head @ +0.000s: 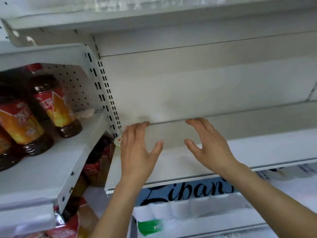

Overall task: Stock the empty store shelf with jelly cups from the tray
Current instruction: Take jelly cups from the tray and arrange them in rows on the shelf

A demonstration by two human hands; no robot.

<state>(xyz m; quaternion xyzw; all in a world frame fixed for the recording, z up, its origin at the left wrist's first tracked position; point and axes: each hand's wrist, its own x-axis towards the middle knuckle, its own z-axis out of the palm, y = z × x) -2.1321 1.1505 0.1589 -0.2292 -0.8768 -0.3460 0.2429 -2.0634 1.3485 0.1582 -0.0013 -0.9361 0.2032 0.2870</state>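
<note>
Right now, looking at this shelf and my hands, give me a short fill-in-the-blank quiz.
1. Both hands reach over the white ____, the left hand open.
2. The right hand holds ____, its fingers straight.
3. A small jelly cup sits just ____ of the left hand.
4. The bottles have ____ caps.

Missing: shelf; nothing; left; red

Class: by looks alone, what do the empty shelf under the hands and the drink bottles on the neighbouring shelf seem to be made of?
Empty shelf: probably white painted sheet metal, going by its thin folded front edge, even matte coat and the slotted upright beside it.
Drink bottles: likely clear glossy plastic, since dark liquid shows through, the base is moulded in ridges and a printed wrap label circles it.
</note>
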